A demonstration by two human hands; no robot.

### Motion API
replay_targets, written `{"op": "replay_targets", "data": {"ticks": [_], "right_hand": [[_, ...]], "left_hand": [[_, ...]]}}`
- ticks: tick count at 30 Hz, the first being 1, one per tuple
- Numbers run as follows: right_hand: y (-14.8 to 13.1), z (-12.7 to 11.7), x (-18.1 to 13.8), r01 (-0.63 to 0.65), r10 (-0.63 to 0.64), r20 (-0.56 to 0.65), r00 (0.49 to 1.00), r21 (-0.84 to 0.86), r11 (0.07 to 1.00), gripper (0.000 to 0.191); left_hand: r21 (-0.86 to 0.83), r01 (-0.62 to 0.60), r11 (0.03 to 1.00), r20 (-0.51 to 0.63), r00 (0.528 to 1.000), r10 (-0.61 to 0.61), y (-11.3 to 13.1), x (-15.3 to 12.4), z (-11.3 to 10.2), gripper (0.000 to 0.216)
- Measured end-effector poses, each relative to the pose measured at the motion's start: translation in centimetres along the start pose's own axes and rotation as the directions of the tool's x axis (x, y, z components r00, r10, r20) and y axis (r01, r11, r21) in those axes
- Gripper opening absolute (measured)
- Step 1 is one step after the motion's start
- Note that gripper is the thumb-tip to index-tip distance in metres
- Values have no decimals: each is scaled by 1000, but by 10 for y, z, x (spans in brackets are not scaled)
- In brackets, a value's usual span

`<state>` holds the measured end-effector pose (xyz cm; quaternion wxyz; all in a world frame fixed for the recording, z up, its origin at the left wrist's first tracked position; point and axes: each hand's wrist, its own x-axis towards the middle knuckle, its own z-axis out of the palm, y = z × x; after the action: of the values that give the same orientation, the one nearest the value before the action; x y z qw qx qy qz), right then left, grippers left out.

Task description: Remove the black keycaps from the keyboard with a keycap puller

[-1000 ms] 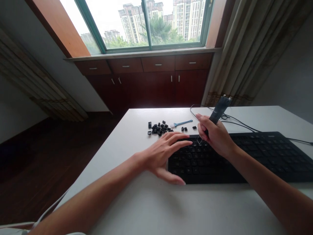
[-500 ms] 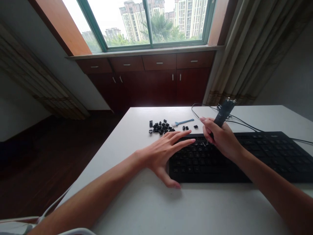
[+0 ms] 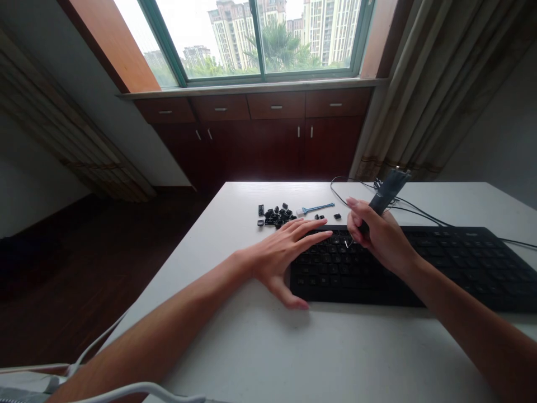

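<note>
A black keyboard (image 3: 356, 280) lies across the table, with some key positions in its upper left rows apparently bare of caps. My left hand (image 3: 285, 254) is open at the keyboard's left end, fingers spread over the upper left keys and thumb at the front edge. My right hand (image 3: 377, 232) is closed round the dark handle of a keycap puller (image 3: 392, 187). The puller's thin wire ends point down at the upper rows, just right of my left fingertips. Whether the wires grip a key is too small to tell.
Several loose black keycaps (image 3: 277, 215) lie in a pile behind my left hand, with a few more to the right. A small blue brush (image 3: 316, 208) rests beside them. A black cable (image 3: 419, 210) runs behind the keyboard on the white table (image 3: 260, 347).
The puller's wire ends have shifted slightly left over the keys. My left hand stays spread at the keyboard's left end; the view has tilted a little.
</note>
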<state>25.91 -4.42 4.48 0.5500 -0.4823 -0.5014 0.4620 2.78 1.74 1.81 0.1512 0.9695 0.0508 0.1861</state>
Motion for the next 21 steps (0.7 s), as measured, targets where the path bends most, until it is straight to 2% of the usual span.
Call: {"op": "replay_targets", "data": {"ticks": [3,7,9,13,18,21], "right_hand": [[2,1,3,-11,12,-26,1000,39,999,48],[7,-1,6,-3,6,-39,999,69,998,47],[9,-2,6,-7,9,-35,999,65,998,46],[10,-1,4,-13,12,22,1000,65,998,40],[7,2,-3,-48,37,120,992,92,995,22],[8,2,-5,-78,67,201,977,45,996,22]], "left_hand": [[-2,20,1000,-47,999,-20,-1,-1,2,117],[8,78,997,-108,991,-77,0,-2,7,69],[11,91,996,-130,988,-88,1,-2,10,53],[30,65,997,-158,986,-59,3,-1,13,41],[67,29,997,-183,983,-16,4,-1,14,24],[101,6,995,-232,973,17,5,-1,16,22]]}}
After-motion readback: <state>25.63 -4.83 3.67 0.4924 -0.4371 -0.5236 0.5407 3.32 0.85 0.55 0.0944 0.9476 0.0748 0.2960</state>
